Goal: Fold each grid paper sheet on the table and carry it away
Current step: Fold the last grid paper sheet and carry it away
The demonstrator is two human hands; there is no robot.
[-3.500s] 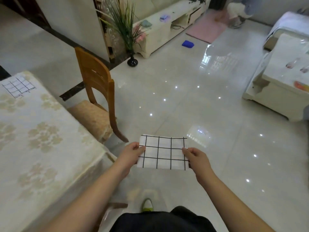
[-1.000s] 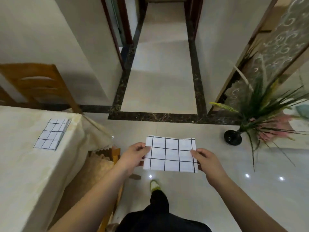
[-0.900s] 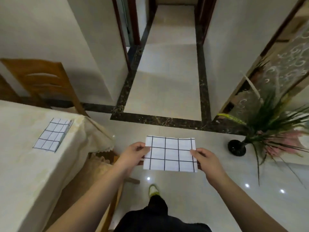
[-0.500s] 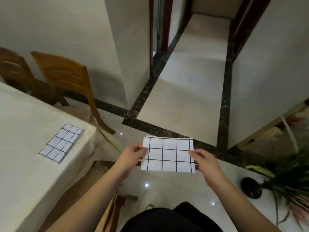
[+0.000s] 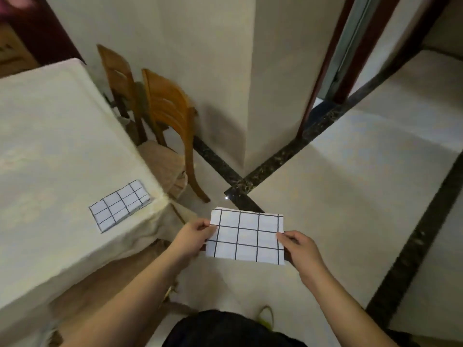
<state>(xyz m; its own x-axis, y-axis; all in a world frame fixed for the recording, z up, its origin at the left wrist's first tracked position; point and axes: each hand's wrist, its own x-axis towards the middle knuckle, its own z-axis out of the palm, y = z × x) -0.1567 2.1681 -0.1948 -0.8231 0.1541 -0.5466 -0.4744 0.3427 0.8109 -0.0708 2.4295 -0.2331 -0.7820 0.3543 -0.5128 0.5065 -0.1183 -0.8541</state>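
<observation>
I hold a folded white sheet with a black grid (image 5: 246,236) level in front of me, above the floor. My left hand (image 5: 191,237) pinches its left edge and my right hand (image 5: 299,247) pinches its right edge. A second folded grid sheet (image 5: 119,205) lies flat on the cream tablecloth of the table (image 5: 50,146), close to the table's near right corner and to the left of my hands.
Two wooden chairs (image 5: 167,116) stand at the table's right side against a cream wall corner (image 5: 246,96). A dark-framed doorway (image 5: 333,63) opens at the upper right. Pale tiled floor with dark marble strips (image 5: 406,259) spreads to the right.
My view has swung left, from the plant and corridor round to the table and chairs. The table and its sheet are closer. Both hands keep the same hold on the folded sheet.
</observation>
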